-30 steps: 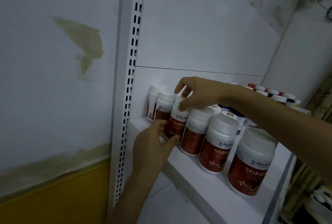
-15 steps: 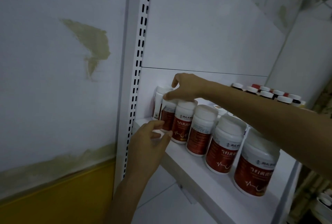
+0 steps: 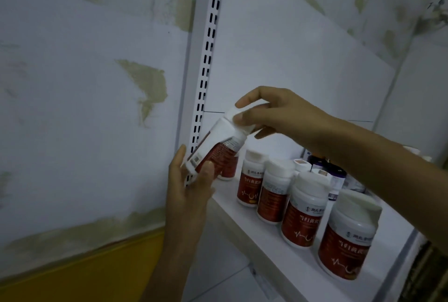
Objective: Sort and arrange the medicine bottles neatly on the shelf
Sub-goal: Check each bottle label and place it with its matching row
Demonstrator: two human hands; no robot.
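At 4 o'clock, nearest, I record the white shelf (image 3: 312,263) carrying a row of bottles (image 3: 303,212). They are smooth white plastic cylinders with wide white caps and dark red labels printed in white.

At 6 o'clock the left hand (image 3: 191,187) grasps the base of the held bottle (image 3: 215,149), thumb and fingers curled against its label. This bottle is the same type. It sits near the centre of view, clear of the shelf and tilted, cap toward 1 o'clock. The right hand (image 3: 278,112) pinches that cap between thumb and forefinger.

Half a second ago this bottle stood upright at the row's far end.

Behind the row, at 3 o'clock, stand dark bottles (image 3: 337,175). Farthest, at 12 o'clock, a slotted metal upright (image 3: 211,42) runs against a patchy, peeling wall (image 3: 84,132).
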